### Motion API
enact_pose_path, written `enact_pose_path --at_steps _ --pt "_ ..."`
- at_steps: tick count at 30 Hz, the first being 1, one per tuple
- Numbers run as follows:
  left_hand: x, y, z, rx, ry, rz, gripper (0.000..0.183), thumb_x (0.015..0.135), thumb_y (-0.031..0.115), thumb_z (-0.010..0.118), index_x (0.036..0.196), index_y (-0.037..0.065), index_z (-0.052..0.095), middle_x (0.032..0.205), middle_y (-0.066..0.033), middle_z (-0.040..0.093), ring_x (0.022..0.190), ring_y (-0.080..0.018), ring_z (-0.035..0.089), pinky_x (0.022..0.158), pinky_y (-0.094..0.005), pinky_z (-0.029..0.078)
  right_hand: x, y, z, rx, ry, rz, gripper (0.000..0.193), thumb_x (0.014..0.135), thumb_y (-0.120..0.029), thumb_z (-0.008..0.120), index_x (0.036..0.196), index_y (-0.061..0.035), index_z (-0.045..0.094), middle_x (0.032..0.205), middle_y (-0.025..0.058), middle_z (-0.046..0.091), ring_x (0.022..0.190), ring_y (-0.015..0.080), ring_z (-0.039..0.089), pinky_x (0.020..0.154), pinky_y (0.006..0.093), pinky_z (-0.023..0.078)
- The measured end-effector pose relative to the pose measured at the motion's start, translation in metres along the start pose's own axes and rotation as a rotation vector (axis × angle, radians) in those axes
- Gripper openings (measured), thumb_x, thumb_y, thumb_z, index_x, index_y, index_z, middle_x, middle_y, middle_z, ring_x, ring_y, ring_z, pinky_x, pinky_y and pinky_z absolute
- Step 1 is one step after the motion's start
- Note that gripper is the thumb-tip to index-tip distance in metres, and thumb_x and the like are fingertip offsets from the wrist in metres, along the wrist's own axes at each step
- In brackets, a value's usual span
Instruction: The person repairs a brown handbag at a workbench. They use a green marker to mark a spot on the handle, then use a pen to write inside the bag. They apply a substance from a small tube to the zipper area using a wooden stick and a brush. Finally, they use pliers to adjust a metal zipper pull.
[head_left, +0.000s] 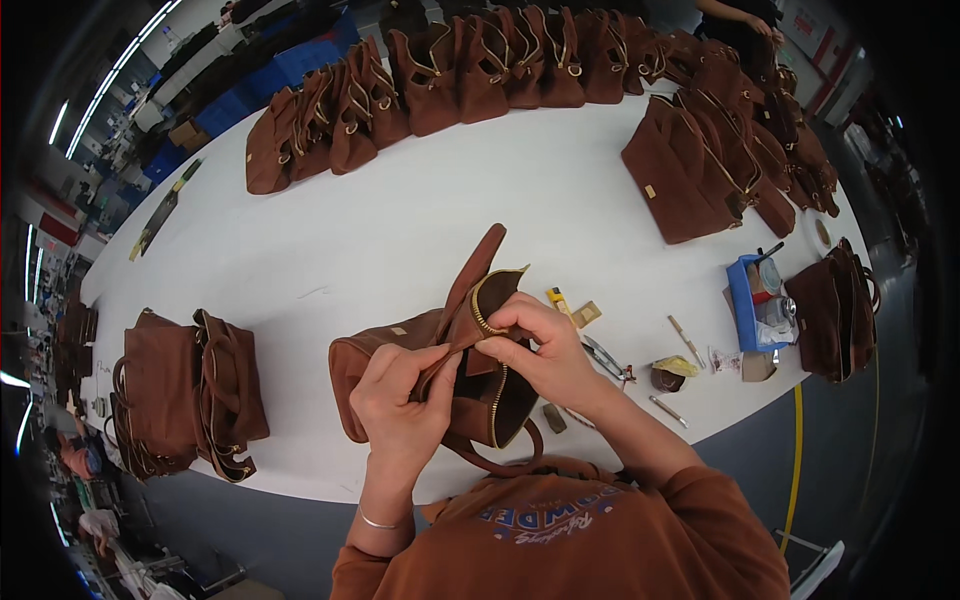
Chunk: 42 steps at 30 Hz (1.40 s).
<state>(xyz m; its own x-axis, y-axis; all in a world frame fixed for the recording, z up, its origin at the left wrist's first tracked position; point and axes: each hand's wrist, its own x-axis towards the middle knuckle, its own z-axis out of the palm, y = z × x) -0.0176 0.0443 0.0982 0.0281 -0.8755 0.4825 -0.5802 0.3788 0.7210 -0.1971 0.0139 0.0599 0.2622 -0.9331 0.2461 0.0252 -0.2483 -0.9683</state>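
A brown handbag point(375, 345) with a gold-toothed zipper lies on the white table in front of me, its mouth partly open and turned to the right. My left hand point(400, 395) pinches the bag's upper edge near the base of one handle. Close beside it, my right hand point(545, 350) grips the same edge by the zipper, thumb and fingers pressed together. One handle point(478, 265) stands up beyond my hands, and the other handle point(500, 465) hangs toward my body. The dark lining shows inside. What lies between my fingertips is too small to make out.
Brown bags point(430, 90) stand in a row along the far edge, with more bags point(690, 170) at far right. Stacked bags point(190, 390) sit at left. A blue bin point(742, 305), pliers point(605, 358), a yellow cutter point(560, 302) and pens point(686, 340) lie at right.
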Motion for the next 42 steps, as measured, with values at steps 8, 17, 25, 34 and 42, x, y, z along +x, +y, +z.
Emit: enact_pose_path --at_steps 8,17,25,34,42 --pt "0.012 -0.005 0.007 0.114 0.034 0.064 0.016 0.075 -0.001 0.078 0.089 0.002 0.073 0.072 -0.0063 0.062 0.061 -0.0142 0.057 0.056 -0.0256 0.045 -0.020 0.014 -0.004 0.091 0.058 0.228 0.018 0.093 -0.016 0.065 0.104 -0.0015 0.063 0.093 0.0041 0.060 0.081 0.0096 0.058 0.070 0.0247 0.048" --pt "0.018 -0.003 0.018 0.133 0.039 0.034 0.014 0.076 -0.002 0.078 0.089 0.001 0.073 0.072 -0.0068 0.062 0.062 -0.0137 0.057 0.056 -0.0249 0.044 -0.038 0.124 -0.114 -0.637 0.505 0.368 0.021 0.086 -0.009 0.067 0.106 -0.0013 0.064 0.096 0.0124 0.065 0.088 0.0226 0.064 0.077 0.0354 0.052" --pt "0.016 -0.009 0.025 0.061 0.063 0.020 0.015 0.076 -0.002 0.077 0.090 0.001 0.073 0.072 -0.0064 0.061 0.062 -0.0133 0.057 0.056 -0.0250 0.044 -0.050 0.161 -0.098 -1.024 0.472 0.585 0.038 0.076 -0.017 0.075 0.108 -0.0009 0.062 0.099 0.0165 0.060 0.095 0.0320 0.059 0.083 0.0408 0.050" --pt "0.012 -0.010 0.023 0.012 0.073 -0.005 0.014 0.077 -0.001 0.077 0.091 0.001 0.073 0.074 -0.0057 0.062 0.062 -0.0133 0.057 0.056 -0.0250 0.045 -0.044 0.143 -0.101 -0.286 0.544 0.424 0.022 0.085 -0.012 0.070 0.101 0.0012 0.064 0.091 0.0092 0.063 0.084 0.0165 0.062 0.072 0.0311 0.053" --pt "0.008 -0.006 0.025 0.038 0.053 -0.024 0.014 0.076 -0.002 0.076 0.090 0.001 0.073 0.075 -0.0071 0.062 0.065 -0.0148 0.058 0.059 -0.0260 0.046 0.000 -0.041 -0.025 -0.199 0.120 0.000 0.021 0.091 -0.006 0.063 0.111 -0.0018 0.063 0.093 0.0067 0.063 0.081 0.0149 0.063 0.066 0.0276 0.053"
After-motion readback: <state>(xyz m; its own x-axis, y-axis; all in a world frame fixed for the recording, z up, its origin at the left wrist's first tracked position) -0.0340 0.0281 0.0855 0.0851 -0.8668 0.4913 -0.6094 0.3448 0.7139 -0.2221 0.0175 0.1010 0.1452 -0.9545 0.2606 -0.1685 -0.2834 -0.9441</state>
